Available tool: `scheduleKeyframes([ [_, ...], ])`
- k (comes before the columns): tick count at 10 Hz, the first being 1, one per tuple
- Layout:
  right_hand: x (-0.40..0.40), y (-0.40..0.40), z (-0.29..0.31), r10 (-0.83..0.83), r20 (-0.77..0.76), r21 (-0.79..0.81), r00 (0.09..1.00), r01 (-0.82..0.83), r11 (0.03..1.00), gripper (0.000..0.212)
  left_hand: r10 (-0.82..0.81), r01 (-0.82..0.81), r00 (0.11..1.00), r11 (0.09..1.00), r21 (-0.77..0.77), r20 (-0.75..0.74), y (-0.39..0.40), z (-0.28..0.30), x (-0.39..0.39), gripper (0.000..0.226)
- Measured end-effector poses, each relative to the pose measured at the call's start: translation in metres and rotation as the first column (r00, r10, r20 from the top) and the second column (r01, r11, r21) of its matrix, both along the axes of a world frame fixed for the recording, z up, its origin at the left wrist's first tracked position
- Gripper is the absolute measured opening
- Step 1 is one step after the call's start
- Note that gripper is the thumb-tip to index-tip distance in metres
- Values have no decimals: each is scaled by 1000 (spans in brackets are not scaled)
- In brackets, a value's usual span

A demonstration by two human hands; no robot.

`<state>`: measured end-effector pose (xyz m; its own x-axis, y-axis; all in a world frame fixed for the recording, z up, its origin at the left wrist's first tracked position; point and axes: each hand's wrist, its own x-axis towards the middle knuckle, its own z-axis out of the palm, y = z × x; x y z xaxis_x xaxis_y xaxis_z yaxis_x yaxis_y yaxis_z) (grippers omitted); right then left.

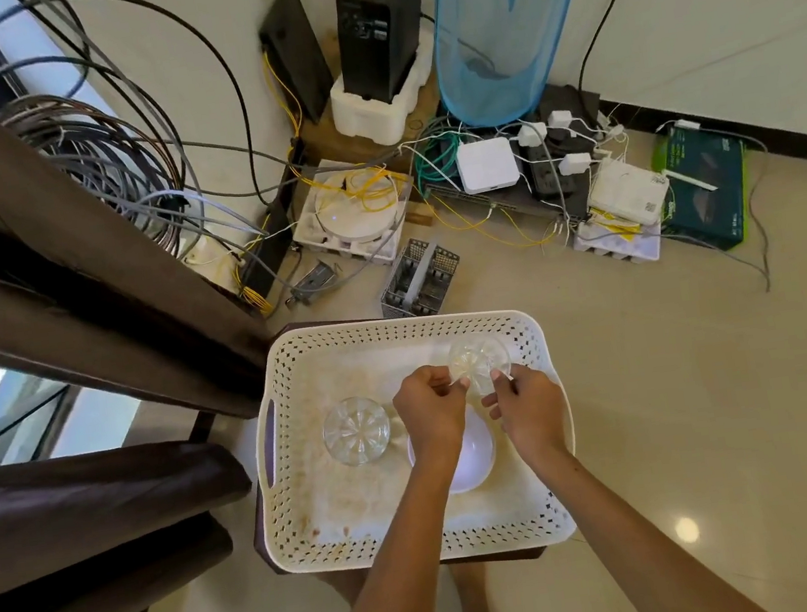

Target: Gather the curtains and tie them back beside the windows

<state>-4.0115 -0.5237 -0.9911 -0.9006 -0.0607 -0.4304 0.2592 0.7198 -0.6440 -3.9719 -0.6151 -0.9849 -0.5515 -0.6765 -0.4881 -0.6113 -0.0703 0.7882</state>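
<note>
A corner of a room with a pale tiled floor [660, 373], cream walls and a clutter of routers, adapters and looping cables along the skirting. A white perforated basket [280, 478] sits on a low dark stand near the window. The task's dark brown curtains [70, 238] hang at the left, right beside the basket, loose and not yet tied back; neither hand touches them.

Both hands are busy over the basket. The left hand [430, 418] and the right hand [530, 410] are close together, each pinching the rim of one clear glass bowl [479, 360] held above the basket floor.

Count: two clear glass bowls, the held one and a second glass bowl [357, 431] resting in the basket, plus one white bowl [469, 457] partly under the wrists. One basket.

Risk, as I judge it: the fingertip grip on the glass rim is light, so the bowl could slip and strike the others. The curtain work seems not to have begun.
</note>
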Motion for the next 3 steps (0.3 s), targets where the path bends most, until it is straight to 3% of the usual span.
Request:
scheduleKeyframes([
  [2,0,3,0,42,-34,44,999,-41,998,33,-20,19,998,1000,-17,-60,0,-2,8,22],
  [3,1,7,8,45,-129,214,991,-16,977,34,-2,-4,995,998,-60,-101,4,9,20,21],
])
